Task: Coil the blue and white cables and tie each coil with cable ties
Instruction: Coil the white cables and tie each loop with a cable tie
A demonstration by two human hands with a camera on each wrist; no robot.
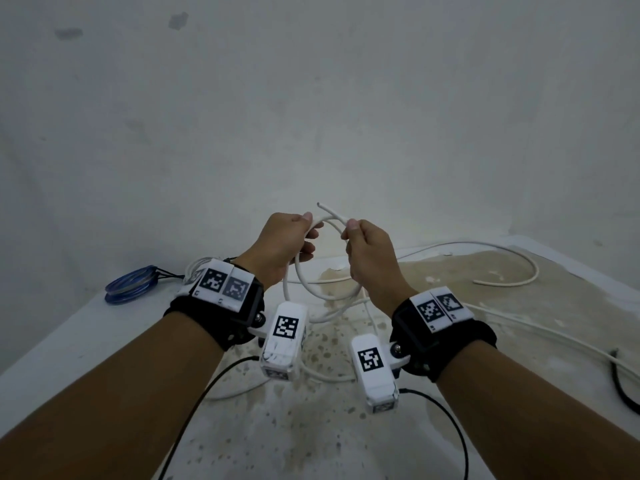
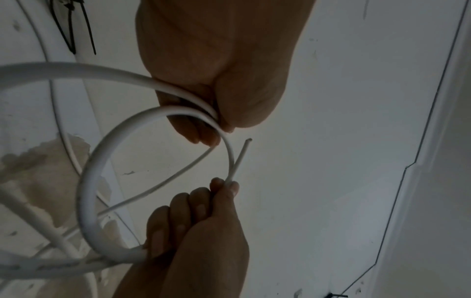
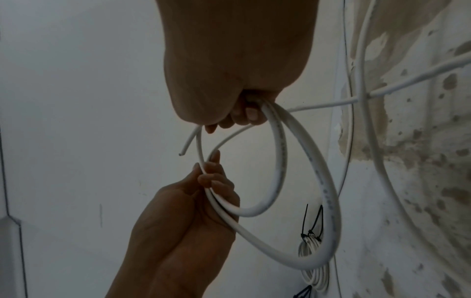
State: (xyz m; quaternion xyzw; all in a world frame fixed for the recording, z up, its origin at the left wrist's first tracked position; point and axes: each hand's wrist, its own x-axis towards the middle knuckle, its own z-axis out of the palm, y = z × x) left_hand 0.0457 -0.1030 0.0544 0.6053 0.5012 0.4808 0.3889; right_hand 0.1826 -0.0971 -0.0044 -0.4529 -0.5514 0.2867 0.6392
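The stained white desk [image 1: 433, 427] carries most of the white cable [image 1: 512, 251], whose loose length sprawls across the right side and curls back to a free end near the far right edge. At the far left of the desk lies the blue cable coil [image 1: 128, 285], already wound, with black cable ties [image 1: 166, 273] on it. Raised above the desk between the two hands, the first loops of the white cable stand roughly upright, its cut tip [image 1: 319, 204] pointing up and away toward the wall. The left hand [image 1: 280, 247] has its fingers curled round the gathered loops; the right hand [image 1: 370, 261] pinches the cable just below the tip between thumb and forefinger. The cable looks light, smooth-jacketed and springy, so the loops will probably try to open: the best hold seems to be where the turns cross, clamped together, while the free hand feeds in slack from the desk.
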